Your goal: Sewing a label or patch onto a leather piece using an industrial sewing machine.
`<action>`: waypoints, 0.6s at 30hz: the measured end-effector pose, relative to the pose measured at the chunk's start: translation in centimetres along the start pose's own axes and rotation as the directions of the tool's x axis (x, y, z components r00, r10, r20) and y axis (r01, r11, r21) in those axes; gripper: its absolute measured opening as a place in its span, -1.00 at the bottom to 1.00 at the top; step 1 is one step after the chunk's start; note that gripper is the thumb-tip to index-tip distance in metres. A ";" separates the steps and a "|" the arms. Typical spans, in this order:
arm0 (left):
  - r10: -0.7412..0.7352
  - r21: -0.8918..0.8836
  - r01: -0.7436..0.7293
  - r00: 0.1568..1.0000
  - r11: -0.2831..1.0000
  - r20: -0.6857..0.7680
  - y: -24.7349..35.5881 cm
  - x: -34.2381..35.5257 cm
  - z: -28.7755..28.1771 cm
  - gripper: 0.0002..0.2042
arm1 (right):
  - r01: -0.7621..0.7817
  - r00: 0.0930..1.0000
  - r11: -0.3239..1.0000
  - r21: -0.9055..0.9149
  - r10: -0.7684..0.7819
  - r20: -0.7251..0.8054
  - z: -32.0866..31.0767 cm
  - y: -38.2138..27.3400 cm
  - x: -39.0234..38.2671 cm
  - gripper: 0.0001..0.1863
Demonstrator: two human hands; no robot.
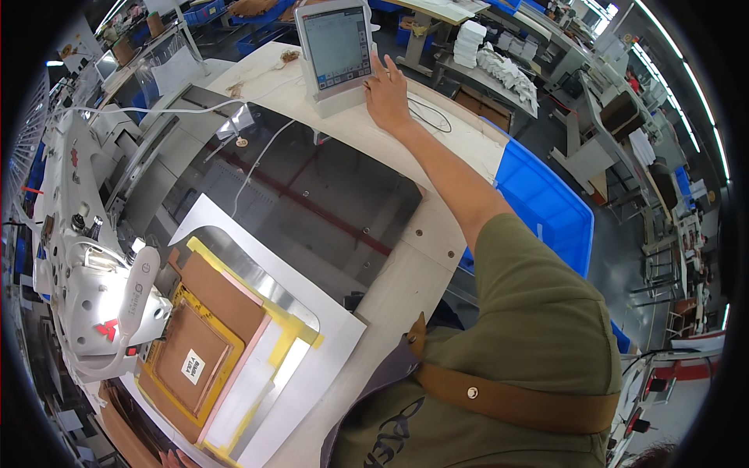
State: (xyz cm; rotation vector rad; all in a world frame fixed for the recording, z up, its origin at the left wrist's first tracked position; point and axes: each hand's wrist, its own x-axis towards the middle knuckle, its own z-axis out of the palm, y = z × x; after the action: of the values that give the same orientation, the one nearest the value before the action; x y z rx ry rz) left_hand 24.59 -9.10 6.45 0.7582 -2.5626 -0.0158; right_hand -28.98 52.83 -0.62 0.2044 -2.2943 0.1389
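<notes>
- The person's right hand [386,93] reaches far forward to the right edge of a white touch-screen control panel [337,51] standing upright at the far end of the counter [406,269].
- Its fingers are stretched out and rest against the panel's side; the grip is open and closes on nothing.
- The left hand [173,459] shows only as fingertips at the bottom edge, near a brown leather piece [199,343]; I cannot tell how far its grip is open.
- The leather piece lies in a yellow-taped template frame [277,335] on the counter's near left, under the head of a white sewing machine [94,288].
- A blue plastic bin [546,210] stands beside the counter on the right.
- A thin black cable [433,117] loops just beside the right hand.
</notes>
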 end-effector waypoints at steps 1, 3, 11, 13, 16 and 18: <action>0.014 -0.007 -0.014 1.000 1.000 -0.012 0.1 0.1 0.0 -0.55 | -0.004 1.000 1.000 -0.008 0.004 -0.002 -0.2 -0.1 0.6 -0.82; -0.002 -0.036 0.001 1.000 0.999 -0.009 -0.3 0.0 0.3 -0.55 | -0.001 1.000 1.000 -0.016 0.001 -0.010 -0.4 -0.3 1.3 -0.82; -0.065 -0.373 0.077 0.997 0.925 0.047 -7.0 -1.6 3.4 -0.68 | 0.039 0.987 0.996 0.081 -0.026 -0.158 5.3 2.8 4.3 -0.50; -0.071 -0.351 0.100 0.993 0.931 0.095 -5.0 -1.4 2.0 -0.70 | 0.077 0.983 0.983 0.164 -0.046 -0.180 5.9 1.7 4.2 -0.35; -0.041 -0.356 0.095 0.987 0.930 0.156 0.6 0.6 2.6 -0.71 | 0.284 0.929 0.945 -0.160 -0.313 -0.197 3.9 6.0 5.5 -0.77; 0.083 -0.295 -0.037 0.986 0.955 0.146 2.6 1.1 2.6 -0.70 | 0.264 0.960 0.928 -0.264 -0.279 -0.020 4.0 5.0 5.4 -0.70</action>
State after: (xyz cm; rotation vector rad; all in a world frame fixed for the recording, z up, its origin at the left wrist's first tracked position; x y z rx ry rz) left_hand 21.32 -7.75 5.01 0.5853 -2.6467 -0.4414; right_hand -36.39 56.56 0.61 0.3738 -2.1753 -0.2937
